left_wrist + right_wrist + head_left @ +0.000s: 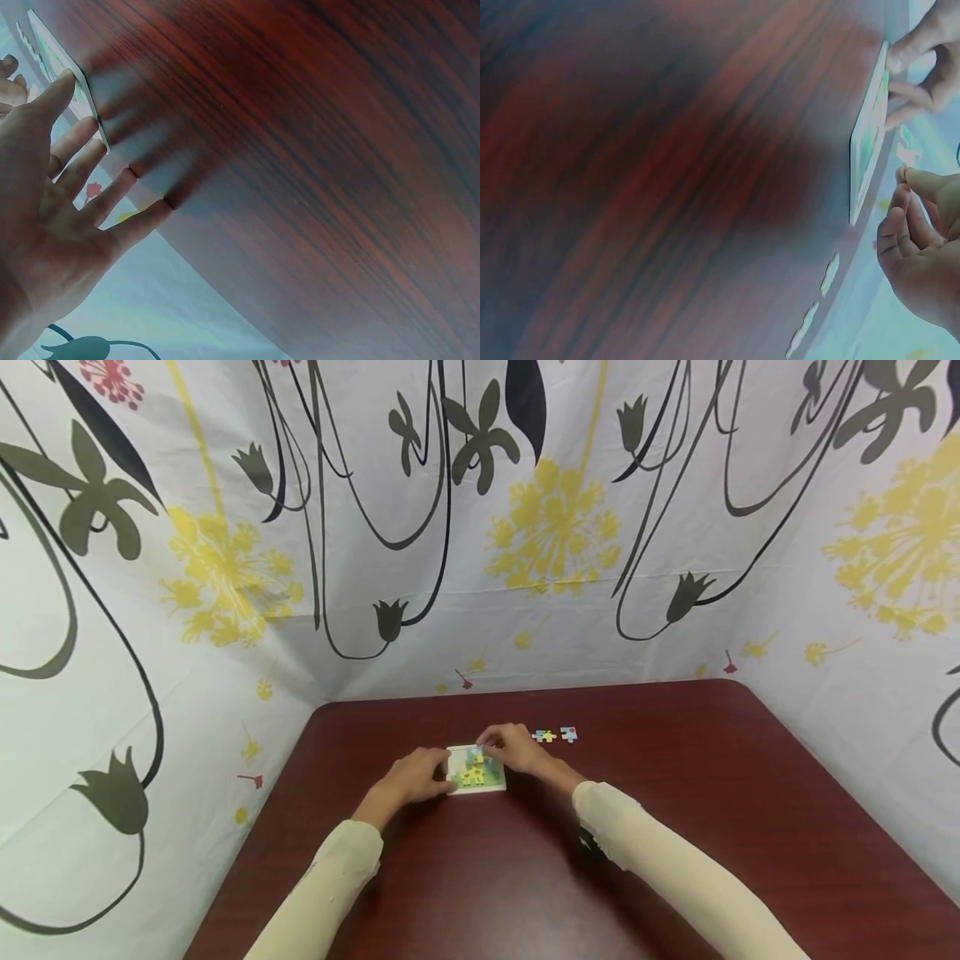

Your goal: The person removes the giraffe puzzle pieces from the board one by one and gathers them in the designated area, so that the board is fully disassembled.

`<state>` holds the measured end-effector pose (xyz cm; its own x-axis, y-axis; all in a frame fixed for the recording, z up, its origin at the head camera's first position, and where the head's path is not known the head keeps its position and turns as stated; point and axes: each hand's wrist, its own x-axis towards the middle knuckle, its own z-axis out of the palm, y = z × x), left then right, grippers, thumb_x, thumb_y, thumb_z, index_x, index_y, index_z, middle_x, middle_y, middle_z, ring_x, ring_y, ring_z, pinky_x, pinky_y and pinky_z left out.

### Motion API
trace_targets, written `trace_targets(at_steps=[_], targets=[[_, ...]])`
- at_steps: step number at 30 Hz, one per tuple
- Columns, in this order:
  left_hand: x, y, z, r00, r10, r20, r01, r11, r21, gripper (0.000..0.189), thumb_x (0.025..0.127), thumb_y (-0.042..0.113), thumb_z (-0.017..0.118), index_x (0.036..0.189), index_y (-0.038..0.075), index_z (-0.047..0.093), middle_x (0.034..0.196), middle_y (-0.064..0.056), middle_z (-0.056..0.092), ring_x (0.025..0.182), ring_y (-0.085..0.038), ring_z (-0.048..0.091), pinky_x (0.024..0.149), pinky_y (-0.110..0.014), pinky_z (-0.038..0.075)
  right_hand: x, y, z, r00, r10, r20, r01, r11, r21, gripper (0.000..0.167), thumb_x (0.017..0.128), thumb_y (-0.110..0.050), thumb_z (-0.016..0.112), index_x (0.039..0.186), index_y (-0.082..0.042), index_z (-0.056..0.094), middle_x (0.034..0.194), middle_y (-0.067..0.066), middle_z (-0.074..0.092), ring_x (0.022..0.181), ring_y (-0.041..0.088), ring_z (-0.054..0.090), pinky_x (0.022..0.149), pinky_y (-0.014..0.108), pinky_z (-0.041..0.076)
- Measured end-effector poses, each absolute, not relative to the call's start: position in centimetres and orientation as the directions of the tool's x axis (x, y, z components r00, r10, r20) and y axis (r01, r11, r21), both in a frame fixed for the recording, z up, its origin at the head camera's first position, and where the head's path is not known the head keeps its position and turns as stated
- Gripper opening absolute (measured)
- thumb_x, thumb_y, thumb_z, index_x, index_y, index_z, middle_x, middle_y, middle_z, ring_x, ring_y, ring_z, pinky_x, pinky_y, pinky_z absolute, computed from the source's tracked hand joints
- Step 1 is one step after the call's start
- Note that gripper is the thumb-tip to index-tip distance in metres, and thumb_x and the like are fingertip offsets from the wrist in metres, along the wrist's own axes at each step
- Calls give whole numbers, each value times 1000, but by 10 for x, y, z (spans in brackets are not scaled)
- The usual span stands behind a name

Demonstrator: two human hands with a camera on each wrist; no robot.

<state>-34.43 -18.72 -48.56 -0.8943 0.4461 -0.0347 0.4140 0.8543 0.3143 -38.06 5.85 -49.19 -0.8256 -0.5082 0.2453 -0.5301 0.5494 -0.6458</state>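
A small puzzle board [480, 790] with a white rim lies on the table, a yellow giraffe picture [474, 774] partly assembled inside it. My left hand [411, 775] rests at the board's left edge, thumb by the near corner; the left wrist view shows its fingers [112, 195] spread and fairly straight. Over the far right part of the board, my right hand [517, 748] pinches a small puzzle piece [907, 154] between thumb and index finger, the other fingers curled. In the head view the fingers mostly hide that piece.
Two groups of loose puzzle pieces, one yellow and blue [544, 736], the other blue with red [568, 734], lie right of the board, beyond my right hand. A dark red wooden table [465, 877] carries everything. Flower-patterned cloth [480, 643] hangs behind and beside it.
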Motion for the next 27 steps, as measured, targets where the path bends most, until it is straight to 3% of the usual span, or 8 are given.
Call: trace_targets(at_steps=[9,20,27], targets=[[-341,-188,-485,-886,462,-22,432,843,321,27,94,40,78,96,17,65,89,0,63,77,-16,52,67,-38,44,-384,90,-486,-845,-479,239,-509,582,-634,14,99,-4,69,111,-1,75,106,13,76,99,28,73,85,41,59],[-341,-187,-484,-886,464,-4,439,840,319,26,92,38,80,94,18,64,83,6,57,77,-15,51,67,-38,44,-385,124,-486,-869,-441,225,-484,662,-572,16,99,-5,70,112,2,74,105,15,77,97,30,74,80,41,60],[-341,-188,-483,-886,464,-14,434,840,326,27,93,39,79,96,17,64,86,4,58,79,-16,51,68,-38,44,-384,133,-494,-876,-443,190,-466,677,-570,15,99,-5,69,112,1,75,107,12,77,102,28,74,98,55,51]])
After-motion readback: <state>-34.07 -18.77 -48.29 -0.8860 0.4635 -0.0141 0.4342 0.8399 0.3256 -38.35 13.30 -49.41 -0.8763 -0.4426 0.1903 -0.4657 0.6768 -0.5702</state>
